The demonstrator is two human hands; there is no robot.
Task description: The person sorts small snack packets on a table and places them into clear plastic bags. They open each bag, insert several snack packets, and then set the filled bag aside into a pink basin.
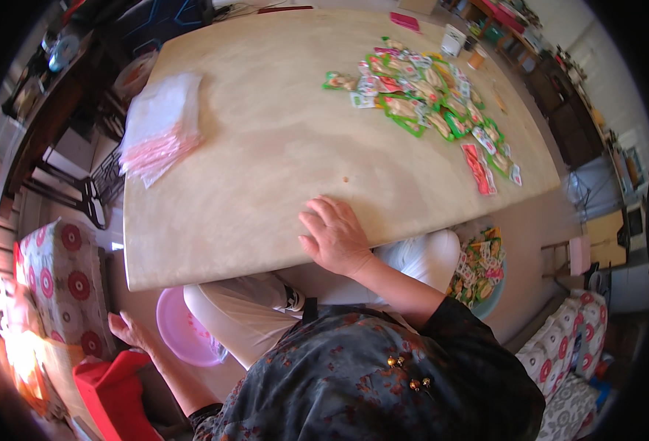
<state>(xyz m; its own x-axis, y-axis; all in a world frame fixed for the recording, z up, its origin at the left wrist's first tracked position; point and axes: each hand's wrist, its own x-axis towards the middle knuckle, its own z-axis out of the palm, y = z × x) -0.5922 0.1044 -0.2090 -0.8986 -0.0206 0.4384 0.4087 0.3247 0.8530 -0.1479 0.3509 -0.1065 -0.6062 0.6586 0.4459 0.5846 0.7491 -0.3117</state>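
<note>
My right hand (337, 237) lies on the near edge of the pale tabletop (265, 162), palm down with fingers spread and nothing in them. Just beyond its fingertips is a tiny brown speck (346, 179). My left hand (129, 332) hangs off the table at the lower left, empty, its fingers stretched out beside a pink-purple basin (170, 331). Small snack packets (412, 88) in green, white and red are heaped on the far right of the table. Nearer me lies a red packet (477, 169). A stack of clear, pink-edged plastic bags (164, 117) rests at the table's left.
A white pouch (453, 40), an orange-brown jar (477, 57) and a pink item (405, 21) stand or lie at the far right. A tub of packets (479, 268) sits on the floor by my right knee. Red cloth (107, 389) is at lower left.
</note>
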